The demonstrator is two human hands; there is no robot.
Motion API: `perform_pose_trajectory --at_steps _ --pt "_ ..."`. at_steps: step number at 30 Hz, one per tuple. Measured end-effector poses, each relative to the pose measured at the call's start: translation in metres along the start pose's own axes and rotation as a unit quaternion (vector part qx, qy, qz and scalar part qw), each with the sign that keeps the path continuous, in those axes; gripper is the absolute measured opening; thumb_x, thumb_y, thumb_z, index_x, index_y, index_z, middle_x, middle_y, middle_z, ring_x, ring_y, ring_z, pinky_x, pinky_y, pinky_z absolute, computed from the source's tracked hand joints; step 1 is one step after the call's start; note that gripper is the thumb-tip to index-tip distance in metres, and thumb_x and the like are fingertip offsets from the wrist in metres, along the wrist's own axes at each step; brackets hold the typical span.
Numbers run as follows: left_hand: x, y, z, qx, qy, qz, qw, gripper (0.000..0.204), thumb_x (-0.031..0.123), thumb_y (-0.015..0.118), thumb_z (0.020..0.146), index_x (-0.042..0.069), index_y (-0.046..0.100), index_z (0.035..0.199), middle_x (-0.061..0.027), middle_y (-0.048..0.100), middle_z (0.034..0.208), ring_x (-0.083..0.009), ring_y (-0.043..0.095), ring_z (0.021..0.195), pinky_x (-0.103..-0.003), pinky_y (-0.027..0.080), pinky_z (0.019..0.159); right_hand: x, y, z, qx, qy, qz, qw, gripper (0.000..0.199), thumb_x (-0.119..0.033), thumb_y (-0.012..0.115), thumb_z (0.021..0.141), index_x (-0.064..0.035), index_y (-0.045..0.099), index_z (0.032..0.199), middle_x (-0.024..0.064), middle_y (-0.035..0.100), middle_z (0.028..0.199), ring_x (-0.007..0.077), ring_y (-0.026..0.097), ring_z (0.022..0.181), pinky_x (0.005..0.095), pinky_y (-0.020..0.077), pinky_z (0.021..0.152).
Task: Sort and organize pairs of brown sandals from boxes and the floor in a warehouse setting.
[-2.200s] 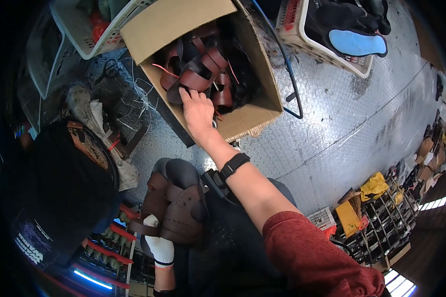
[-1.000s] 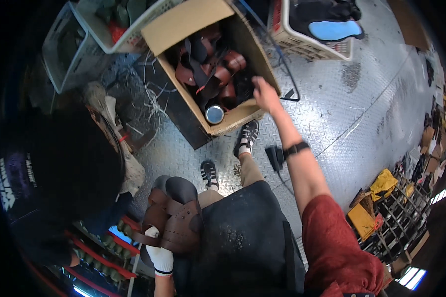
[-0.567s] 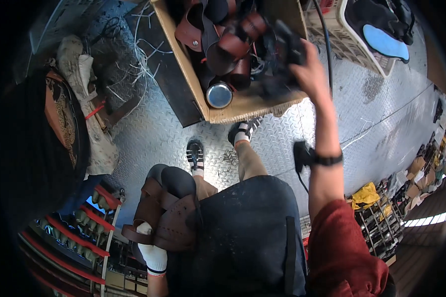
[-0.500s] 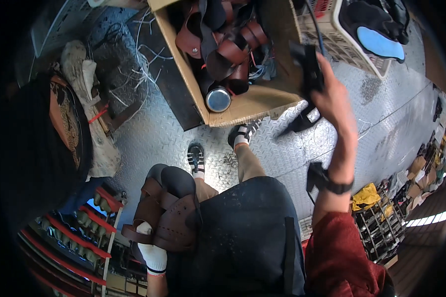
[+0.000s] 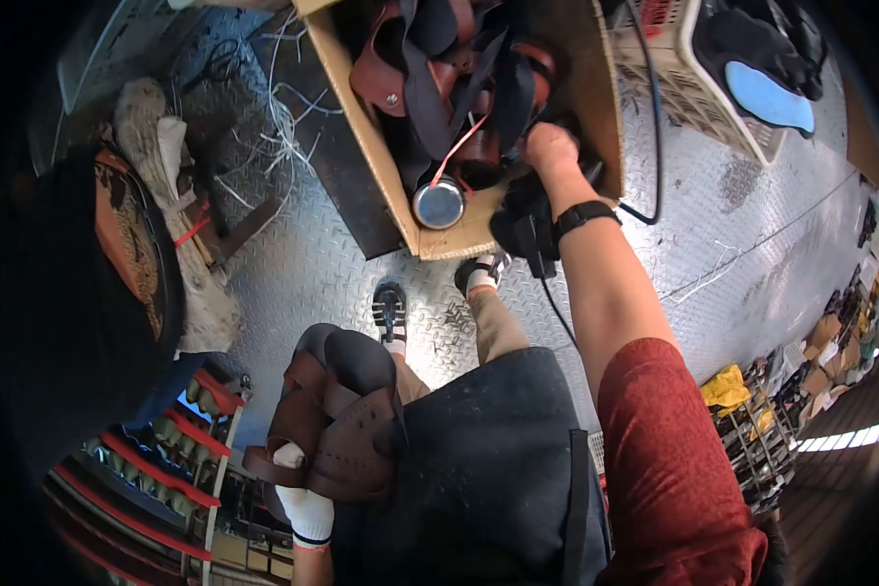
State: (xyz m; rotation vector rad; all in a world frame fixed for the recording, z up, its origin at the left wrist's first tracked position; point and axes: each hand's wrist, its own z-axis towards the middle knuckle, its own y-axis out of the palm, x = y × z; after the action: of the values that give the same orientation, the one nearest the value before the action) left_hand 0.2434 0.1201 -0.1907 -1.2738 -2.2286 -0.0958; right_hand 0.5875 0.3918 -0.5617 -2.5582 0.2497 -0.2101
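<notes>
In my white-gloved left hand [image 5: 303, 508] are several brown leather shoe uppers [image 5: 356, 439], stacked against the dark apron over my lap. My bare right hand [image 5: 551, 146] reaches into a cardboard box [image 5: 610, 117], its fingers curled at the edge of a dark-lined brown leather upper [image 5: 518, 107]. The fingertips are partly hidden there. More brown uppers [image 5: 386, 78] lie heaped in the box. A round silver-topped tin [image 5: 439, 202] sits in its near left corner, with a thin red string above it. Beneath my right wrist is a black device with a cable [image 5: 527, 230].
A beige plastic crate [image 5: 732, 107] with black and light-blue pieces stands at the right. Red-edged racks [image 5: 181, 439] are at the lower left. White string [image 5: 278, 127] lies on the metal floor beside the box. Piled scraps [image 5: 820, 342] line the far right.
My right hand has moved left into the box from its right side, where it carried a black piece. The uppers beside it have shifted. My left hand stays on its stack.
</notes>
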Motion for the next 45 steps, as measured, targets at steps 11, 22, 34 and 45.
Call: perform_pose_trajectory --at_steps 11,22,34,45 --pt "-0.017 -0.022 0.004 -0.04 0.122 0.229 0.965 0.025 0.018 0.044 0.093 0.007 0.049 0.115 -0.0063 0.048 0.118 -0.0186 0.045 0.111 -0.037 0.035 0.098 0.012 -0.035 -0.08 0.446 -0.159 0.21 0.856 0.017 -0.014 0.06 0.078 -0.0061 0.054 0.091 0.0138 0.052 0.082 0.0365 0.054 0.075 0.0428 0.0442 0.063" --pt "0.036 0.008 -0.013 -0.117 0.058 -0.045 0.99 0.035 0.02 0.046 0.094 0.007 0.041 0.125 -0.0091 0.046 0.125 -0.0231 0.044 0.117 -0.04 0.035 0.101 0.046 -0.111 -0.228 0.383 -0.116 0.344 0.849 0.019 -0.004 0.063 0.064 -0.0041 0.06 0.082 0.0114 0.055 0.069 0.028 0.056 0.062 0.0356 0.0456 0.057" --pt "0.026 -0.009 -0.016 -0.159 0.15 0.134 0.967 0.038 0.02 0.04 0.096 0.005 0.036 0.131 -0.0103 0.041 0.132 -0.0252 0.042 0.12 -0.042 0.034 0.103 0.056 -0.103 -0.223 0.181 -0.081 0.627 0.753 0.013 -0.01 0.062 0.075 0.0022 0.06 0.072 0.0005 0.057 0.062 0.0061 0.047 0.056 0.0245 0.0394 0.053" --pt "0.018 -0.019 -0.015 -0.135 0.117 0.09 0.98 0.038 0.022 0.04 0.096 0.005 0.037 0.13 -0.0109 0.042 0.131 -0.0252 0.043 0.119 -0.04 0.035 0.102 0.132 -0.05 -0.313 0.187 0.0 0.568 0.801 0.016 -0.008 0.058 0.073 0.0029 0.06 0.084 0.0005 0.058 0.07 0.0068 0.049 0.066 0.0229 0.0412 0.06"
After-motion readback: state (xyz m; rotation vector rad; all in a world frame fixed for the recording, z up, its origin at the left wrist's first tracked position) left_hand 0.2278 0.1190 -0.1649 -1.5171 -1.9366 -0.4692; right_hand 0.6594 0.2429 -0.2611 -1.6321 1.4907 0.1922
